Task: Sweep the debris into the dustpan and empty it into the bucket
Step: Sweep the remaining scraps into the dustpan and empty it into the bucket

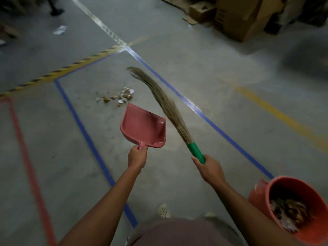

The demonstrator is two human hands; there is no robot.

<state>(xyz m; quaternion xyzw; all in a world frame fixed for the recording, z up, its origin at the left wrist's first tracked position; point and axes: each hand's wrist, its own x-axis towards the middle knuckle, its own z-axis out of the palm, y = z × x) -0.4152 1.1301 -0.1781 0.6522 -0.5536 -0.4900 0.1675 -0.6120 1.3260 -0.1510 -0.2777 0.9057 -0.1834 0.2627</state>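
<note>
1. Right of the dustpan (142, 126) and nearer the person, an orange bucket (257, 194) stands on the floor (204, 77), partly cut off by the frame's edge. It holds blurred brown and white scraps (291, 208).
2. The dustpan looks bare inside.
3. The left hand (137, 157) has its fingers (144, 150) clamped round the dustpan's short handle.
4. Right of the dustpan, the right hand (210, 168) grips the broom (166, 103) by its green grip (196, 152), with the fingertips hidden beneath it.
5. Just beyond the dustpan's front lip, the debris (122, 96) lies in a small pile on the floor, its pieces too small to identify.
6. Whether the lip touches the floor is unclear.
</note>
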